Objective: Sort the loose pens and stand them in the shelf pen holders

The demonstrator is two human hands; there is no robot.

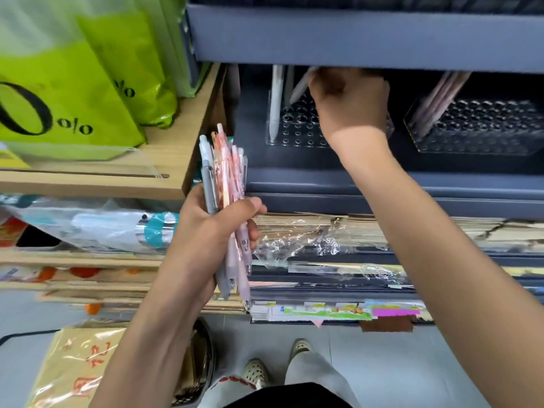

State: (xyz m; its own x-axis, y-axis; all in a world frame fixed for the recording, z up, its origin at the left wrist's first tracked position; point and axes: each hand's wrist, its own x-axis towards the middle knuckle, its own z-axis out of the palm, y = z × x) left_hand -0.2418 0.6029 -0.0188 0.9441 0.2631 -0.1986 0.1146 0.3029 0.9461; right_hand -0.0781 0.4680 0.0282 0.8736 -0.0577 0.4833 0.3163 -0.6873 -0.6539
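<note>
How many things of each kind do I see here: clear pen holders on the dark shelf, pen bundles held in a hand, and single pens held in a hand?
Clear pen holders: 2
Pen bundle, gripped by left hand: 1
Single pen, pinched by right hand: 1
Total: 4

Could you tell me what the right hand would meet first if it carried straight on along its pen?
Probably the holed top of the clear pen holder, beside the standing white pen; the right hand tilts its held pen that way. Depth is unclear.
</note>
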